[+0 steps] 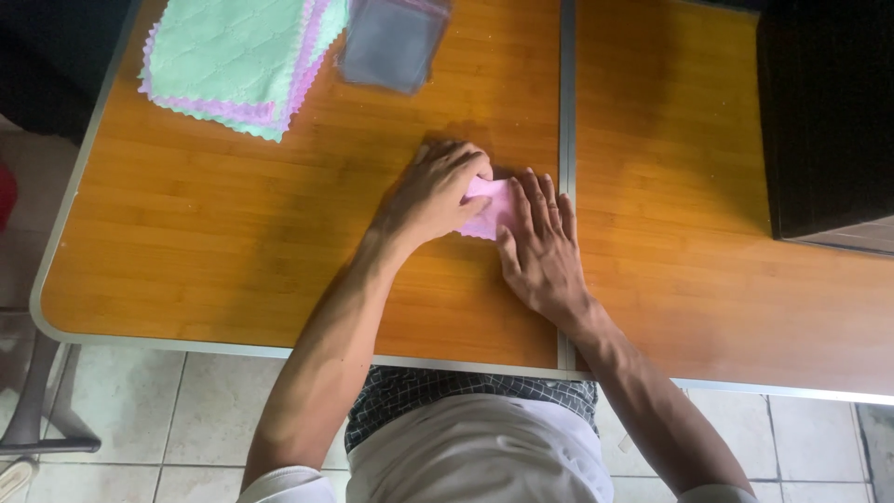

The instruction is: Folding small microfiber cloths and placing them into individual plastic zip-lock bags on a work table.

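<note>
Near the centre of the frame, a small pink cloth (492,209) lay on the orange wooden table (214,233). The left hand (436,194) pressed on it with fingers curled over its edge, while the right hand (540,247) lay flat and open on it. A stack of green and pink cloths (237,61) sat upper left, with a grey folded pile (391,42) beside it.

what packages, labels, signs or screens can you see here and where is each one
Clear plastic pouch: far edge of the wooden table, right of the stack of green and pink cloths; flat, rectangular, holding something grey.
Dark box: far right of the table; large, black, block-shaped; whether it is a package or a device cannot be told.
No labels, signs or screens show.
</note>
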